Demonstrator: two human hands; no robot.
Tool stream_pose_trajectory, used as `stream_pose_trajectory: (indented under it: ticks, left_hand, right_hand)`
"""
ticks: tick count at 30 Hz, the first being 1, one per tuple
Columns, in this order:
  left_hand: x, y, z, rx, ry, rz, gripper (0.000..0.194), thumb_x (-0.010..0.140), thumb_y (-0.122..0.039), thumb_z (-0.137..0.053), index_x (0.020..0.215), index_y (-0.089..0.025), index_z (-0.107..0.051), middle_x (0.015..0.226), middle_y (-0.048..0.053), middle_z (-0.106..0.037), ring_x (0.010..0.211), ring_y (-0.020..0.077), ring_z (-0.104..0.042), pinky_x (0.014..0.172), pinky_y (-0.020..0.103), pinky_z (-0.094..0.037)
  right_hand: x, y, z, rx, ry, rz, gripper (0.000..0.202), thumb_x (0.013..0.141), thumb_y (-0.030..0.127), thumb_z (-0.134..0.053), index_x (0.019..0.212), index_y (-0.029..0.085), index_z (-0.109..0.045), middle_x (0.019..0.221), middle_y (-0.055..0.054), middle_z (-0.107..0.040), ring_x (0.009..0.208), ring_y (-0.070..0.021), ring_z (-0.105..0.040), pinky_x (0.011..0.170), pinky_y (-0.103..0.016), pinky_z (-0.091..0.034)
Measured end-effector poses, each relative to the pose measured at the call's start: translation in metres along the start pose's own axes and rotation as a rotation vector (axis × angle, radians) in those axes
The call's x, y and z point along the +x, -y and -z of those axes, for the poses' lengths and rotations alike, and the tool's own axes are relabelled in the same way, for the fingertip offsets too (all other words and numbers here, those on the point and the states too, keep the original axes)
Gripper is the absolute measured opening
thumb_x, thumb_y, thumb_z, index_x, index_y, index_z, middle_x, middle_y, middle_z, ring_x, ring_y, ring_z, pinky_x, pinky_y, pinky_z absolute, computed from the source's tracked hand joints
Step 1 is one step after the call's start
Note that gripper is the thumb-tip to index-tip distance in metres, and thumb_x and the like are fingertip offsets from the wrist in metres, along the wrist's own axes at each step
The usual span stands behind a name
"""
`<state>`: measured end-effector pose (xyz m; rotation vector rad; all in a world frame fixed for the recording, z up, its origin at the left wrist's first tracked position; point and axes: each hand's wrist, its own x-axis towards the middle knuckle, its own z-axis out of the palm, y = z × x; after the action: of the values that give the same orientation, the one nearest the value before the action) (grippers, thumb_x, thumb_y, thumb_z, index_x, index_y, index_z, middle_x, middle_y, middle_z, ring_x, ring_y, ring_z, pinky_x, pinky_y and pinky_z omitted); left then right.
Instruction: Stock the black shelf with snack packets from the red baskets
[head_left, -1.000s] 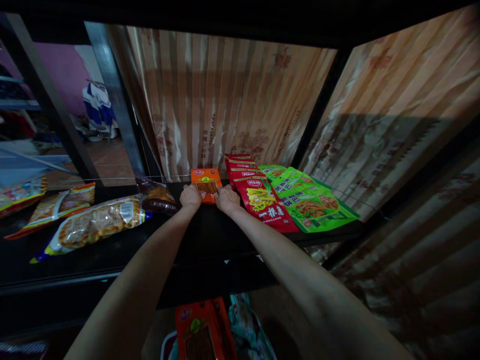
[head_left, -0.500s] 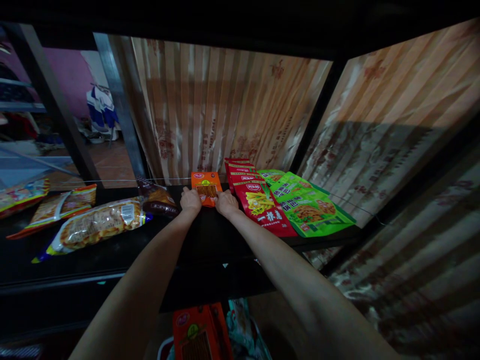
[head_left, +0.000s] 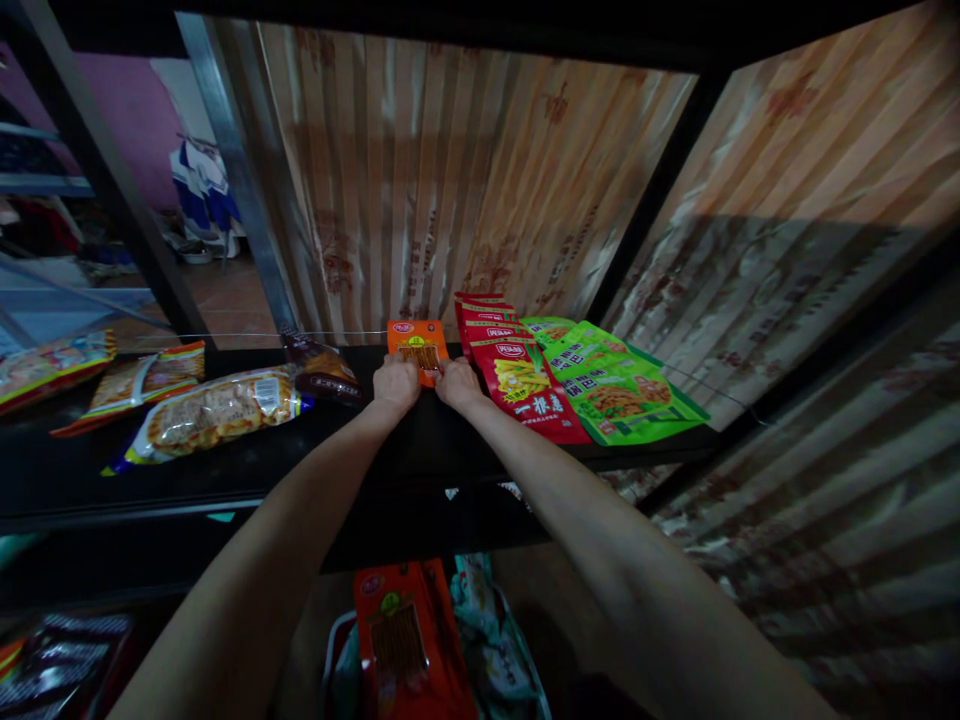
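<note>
An orange snack packet (head_left: 417,338) with a window onto brown strips lies towards the back of the black shelf (head_left: 420,440). My left hand (head_left: 397,382) is closed on its lower left corner, and my right hand (head_left: 456,384) pinches the lower right side. My fingertips are partly hidden by my own hands. Just right of my right hand, red snack bags (head_left: 513,372) overlap in a row. To the left of my left hand lies a dark brown snack bag (head_left: 324,378).
Green snack bags (head_left: 619,395) lie at the right end. A long clear bread bag (head_left: 225,408) and other packets (head_left: 146,385) lie left. A thin wire (head_left: 337,333) runs along the shelf's back edge. Below, a basket (head_left: 334,640) holds more orange packets (head_left: 405,640).
Both hands stay at the orange packet; the left hand's fingers look more curled at its lower corner. The view has tilted down, showing more of the basket below.
</note>
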<state>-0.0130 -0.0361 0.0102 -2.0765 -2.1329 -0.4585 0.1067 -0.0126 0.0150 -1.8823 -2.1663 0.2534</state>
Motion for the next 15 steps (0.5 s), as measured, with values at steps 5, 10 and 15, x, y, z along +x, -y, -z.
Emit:
stream_pose_trajectory:
  ticks: [5, 10, 15]
  left_hand:
    - [-0.007, -0.003, 0.003, -0.01, -0.006, 0.018, 0.045, 0.094, -0.039, -0.03, 0.107, -0.015, -0.066, 0.114, 0.015, -0.06, 0.111, 0.0269, -0.05, 0.088, 0.034, -0.046]
    - [-0.015, -0.006, 0.004, -0.049, 0.011, 0.005, 0.042, 0.093, -0.041, -0.036, 0.109, -0.016, -0.065, 0.117, 0.015, -0.059, 0.114, 0.0278, -0.048, 0.09, 0.035, -0.045]
    - [-0.016, -0.005, 0.004, -0.066, 0.028, 0.019, 0.042, 0.093, -0.042, -0.036, 0.108, -0.016, -0.065, 0.116, 0.015, -0.06, 0.115, 0.0274, -0.047, 0.091, 0.034, -0.044]
  right_hand:
    - [-0.009, -0.004, 0.005, -0.059, -0.032, 0.038, 0.035, 0.092, 0.031, -0.046, 0.122, 0.02, -0.059, 0.13, -0.015, -0.05, 0.107, -0.0238, -0.059, 0.088, -0.03, -0.045]
    - [-0.019, -0.007, 0.007, -0.182, -0.137, 0.23, 0.033, 0.092, 0.025, -0.041, 0.117, 0.023, -0.063, 0.14, -0.009, -0.046, 0.121, -0.027, -0.044, 0.098, -0.036, -0.038]
    - [-0.02, 0.001, 0.007, -0.207, 0.001, 0.266, 0.035, 0.092, 0.015, -0.037, 0.11, 0.014, -0.067, 0.115, -0.013, -0.065, 0.112, -0.0251, -0.05, 0.095, -0.033, -0.039]
